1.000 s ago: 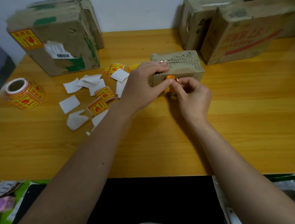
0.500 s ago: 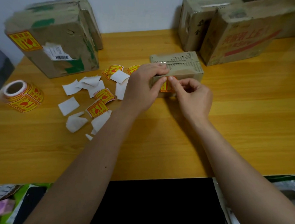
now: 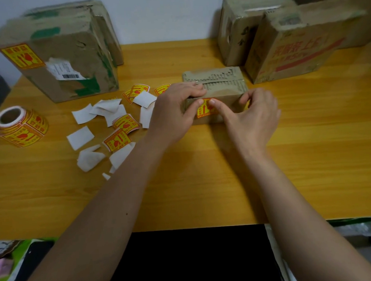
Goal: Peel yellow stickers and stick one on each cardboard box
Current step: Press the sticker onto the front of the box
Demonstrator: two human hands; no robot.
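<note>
**Mia:** While the left hand (image 3: 174,111) holds the small box (image 3: 218,83) in the middle of the table (image 3: 203,182), what is the right hand (image 3: 251,116) doing?

**Ben:** Its thumb is pushing a yellow sticker (image 3: 204,110) flat on the near side of that box. The left thumb is pushing on it too. Both hands are curled around the box, one at each end, pressing on it, not lifting it.

**Mia:** So is that box done?

**Ben:** Almost, I think. The sticker looks stuck on. It just needs a good rub.

**Mia:** What about the others?

**Ben:** The big box (image 3: 66,60) far on the left has a sticker on its corner already. The two boxes (image 3: 282,47) far on the right show no yellow sticker that I can see, so I think they are next.

**Mia:** Are there enough stickers?

**Ben:** Yes! A roll (image 3: 20,126) sits near the left edge, and loose stickers (image 3: 120,132) lie among white paper bits (image 3: 82,136) just left of the hands.
</note>
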